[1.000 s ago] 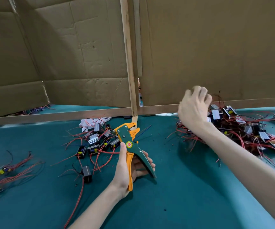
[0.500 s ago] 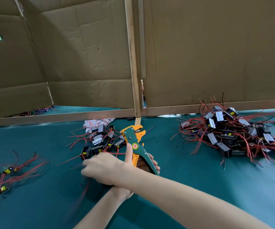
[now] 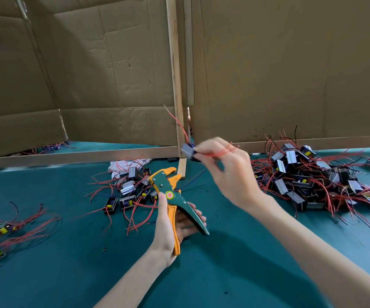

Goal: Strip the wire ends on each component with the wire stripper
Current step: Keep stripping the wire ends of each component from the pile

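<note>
Right hand (image 3: 226, 172), blurry, seems to pinch a component (image 3: 188, 151), whose wire (image 3: 178, 122) must next enter the stripper (image 3: 169, 194) gripped by the left hand (image 3: 168, 230).

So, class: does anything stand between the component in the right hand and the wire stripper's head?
Nothing visible. The small grey component with red wires, pinched in the right hand, is above the green-and-orange wire stripper in the left hand; only air between.
</note>
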{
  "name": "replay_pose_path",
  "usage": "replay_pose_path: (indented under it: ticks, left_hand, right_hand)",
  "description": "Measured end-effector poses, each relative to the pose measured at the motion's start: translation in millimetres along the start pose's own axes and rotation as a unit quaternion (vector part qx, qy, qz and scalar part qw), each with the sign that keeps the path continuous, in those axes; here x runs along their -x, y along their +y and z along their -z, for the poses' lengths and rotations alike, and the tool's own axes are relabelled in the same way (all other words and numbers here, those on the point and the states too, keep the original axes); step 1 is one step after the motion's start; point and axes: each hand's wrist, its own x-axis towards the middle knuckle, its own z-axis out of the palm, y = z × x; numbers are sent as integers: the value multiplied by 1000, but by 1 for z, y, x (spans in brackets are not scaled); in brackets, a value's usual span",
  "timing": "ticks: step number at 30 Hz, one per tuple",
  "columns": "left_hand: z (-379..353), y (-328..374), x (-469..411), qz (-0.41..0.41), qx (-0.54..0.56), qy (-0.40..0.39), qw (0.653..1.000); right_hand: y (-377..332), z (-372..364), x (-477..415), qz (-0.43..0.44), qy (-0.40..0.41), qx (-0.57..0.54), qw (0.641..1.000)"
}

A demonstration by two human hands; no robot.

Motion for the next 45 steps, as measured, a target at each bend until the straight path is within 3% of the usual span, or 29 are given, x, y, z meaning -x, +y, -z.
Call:
replay_pose_path:
  ticks: [3,6,12,14,17,18,21,23,28,35,41,45]
  left_hand:
    - [3,-1,-2,-19,2,18,1000]
    - [3,0,-1,-18,-10,25,999]
    - [4,0,0,-19,-36,11,999]
    - [4,0,-1,-25,-36,16,999]
    - [2,0,-1,-24,-42,14,999]
    - [2,0,0,-24,-42,12,999]
    - [1,0,1,-25,-49,8,998]
    - [0,0,2,-29,-57,7,998]
    - [-1,0,3,-27,-58,-2,998]
    - [0,1,3,-23,-52,-25,998]
    - [-1,3,7,19,-29,-62,997]
    - [2,5,7,58,-29,-122,990]
  right_hand:
    - [52,32,36,-92,-126,31,987]
    - [76,36,68,-167,-282,65,942]
    - [87,62,63,-233,-421,34,876]
    - [87,68,58,-281,-395,27,874]
    - [81,60,54,-353,-244,7,903]
    - [78,52,53,-356,-234,11,905]
    - [67,22,53,-348,-330,40,877]
    - [64,7,58,-350,-351,34,868]
    - [61,3,67,-384,-283,-30,878]
    - [59,22,78,-447,-234,-165,847]
    - [58,32,78,-445,-206,-197,849]
    - [54,36,76,-481,-122,-321,807]
